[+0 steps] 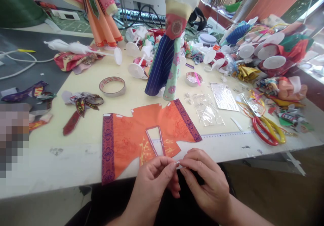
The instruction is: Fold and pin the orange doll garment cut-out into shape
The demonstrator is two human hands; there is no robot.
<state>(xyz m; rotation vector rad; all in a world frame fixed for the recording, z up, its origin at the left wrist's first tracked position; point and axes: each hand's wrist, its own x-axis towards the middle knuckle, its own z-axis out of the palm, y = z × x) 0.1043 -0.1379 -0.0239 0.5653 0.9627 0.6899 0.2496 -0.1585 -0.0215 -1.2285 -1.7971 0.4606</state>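
Note:
At the table's front edge my left hand [159, 175] and my right hand [207, 178] meet, fingertips pinched. Between them are tiny white bead-like bits [178, 162], too small to make out fully. Just behind my left hand lies an orange doll-garment piece [126, 131], spread flat. It has purple patterned bands at both sleeve ends and a narrow neck opening edged with a dotted trim. Small white tabs sit along its upper edges. Part of its lower edge is hidden behind my left hand.
A small mannequin [162, 67] in a blue and green skirt stands behind the garment. Red-and-yellow-handled scissors [268, 129] lie right, near a ruler [222, 135]. Tape rolls [112, 86], clear packets [207, 109], fabric scraps [82, 102] and doll stands [136, 70] surround it.

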